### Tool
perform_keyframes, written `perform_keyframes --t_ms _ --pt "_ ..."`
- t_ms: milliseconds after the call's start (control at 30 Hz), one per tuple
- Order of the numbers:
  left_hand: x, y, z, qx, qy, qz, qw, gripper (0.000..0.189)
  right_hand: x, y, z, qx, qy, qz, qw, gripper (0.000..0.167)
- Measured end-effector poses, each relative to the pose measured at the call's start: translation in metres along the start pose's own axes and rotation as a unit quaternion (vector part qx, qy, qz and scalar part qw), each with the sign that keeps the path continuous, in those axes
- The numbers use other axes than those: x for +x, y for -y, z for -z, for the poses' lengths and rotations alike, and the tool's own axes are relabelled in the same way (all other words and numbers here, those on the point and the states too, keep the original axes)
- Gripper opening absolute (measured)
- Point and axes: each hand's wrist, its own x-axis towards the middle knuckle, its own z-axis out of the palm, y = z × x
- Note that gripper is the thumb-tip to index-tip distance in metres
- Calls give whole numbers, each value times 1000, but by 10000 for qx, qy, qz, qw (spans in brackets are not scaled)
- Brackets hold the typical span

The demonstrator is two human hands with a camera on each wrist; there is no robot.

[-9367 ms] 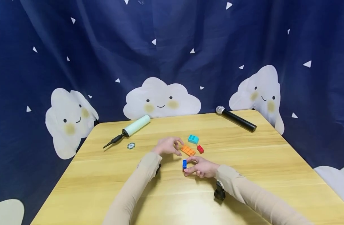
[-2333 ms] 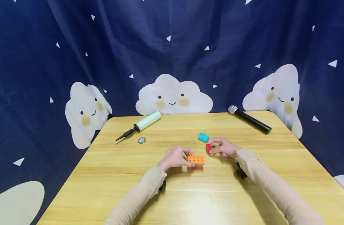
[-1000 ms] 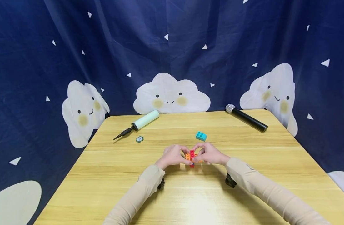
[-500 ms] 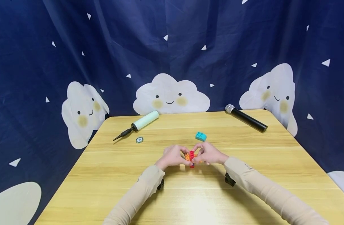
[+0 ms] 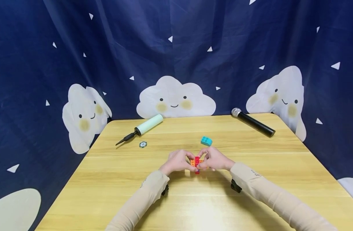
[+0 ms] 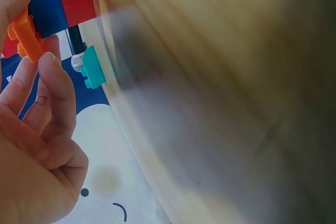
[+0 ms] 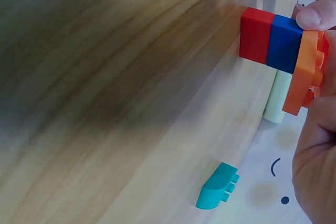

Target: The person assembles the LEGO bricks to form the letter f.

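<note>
Near the table's middle, both hands meet at a small stack of toy building bricks. At its base is a red brick (image 7: 256, 36), with a blue brick (image 7: 284, 43) above it. A wider orange brick (image 6: 26, 32) lies across the blue one. A second red brick (image 5: 197, 159) sits on top of the orange studs. My left hand (image 5: 178, 161) pinches the orange brick from the left, thumb near the blue one. With finger and thumb my right hand (image 5: 216, 159) holds the top red brick; its fingers partly hide the orange brick's right end.
Behind the hands lies a turquoise curved brick (image 5: 206, 141). A poker chip (image 5: 143, 144) and a pale green hand pump (image 5: 148, 124) are at the back left. A black microphone (image 5: 255, 124) lies at the back right of the wooden table (image 5: 176, 199).
The orange brick went from the table onto the blue one in my left hand. My right hand brought the red brick from the right onto it. Little moved in the last second.
</note>
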Motion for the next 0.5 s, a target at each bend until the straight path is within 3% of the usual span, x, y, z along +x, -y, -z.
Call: perform_keyframes --t_ms 500 --pt "3 3 -2 -128 -40 106 9999 37 0 2 -3 -41 -48 153 9999 23"
